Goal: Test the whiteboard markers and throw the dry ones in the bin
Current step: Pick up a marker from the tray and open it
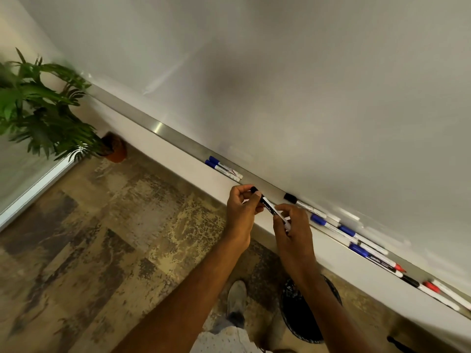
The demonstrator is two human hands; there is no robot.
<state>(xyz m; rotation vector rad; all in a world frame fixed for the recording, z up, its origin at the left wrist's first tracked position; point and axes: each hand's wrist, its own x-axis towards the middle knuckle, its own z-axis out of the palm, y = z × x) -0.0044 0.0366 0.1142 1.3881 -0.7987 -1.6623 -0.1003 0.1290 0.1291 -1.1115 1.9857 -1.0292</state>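
Both my hands hold one black-capped whiteboard marker (267, 203) just in front of the tray. My left hand (242, 207) pinches its black cap end. My right hand (293, 225) grips the white barrel. The whiteboard (280, 85) fills the upper view, its surface blank. On its metal tray (178, 138) two blue-capped markers (221, 168) lie to the left. Several more markers (356, 238), black, blue and red capped, lie along the tray to the right. A black bin (303, 314) with a bag liner stands on the floor under my right forearm.
A potted green plant (46, 108) stands in the left corner by the wall. Patterned brown flooring (114, 238) stretches below the board. My shoe (237, 299) is on the floor beside the bin.
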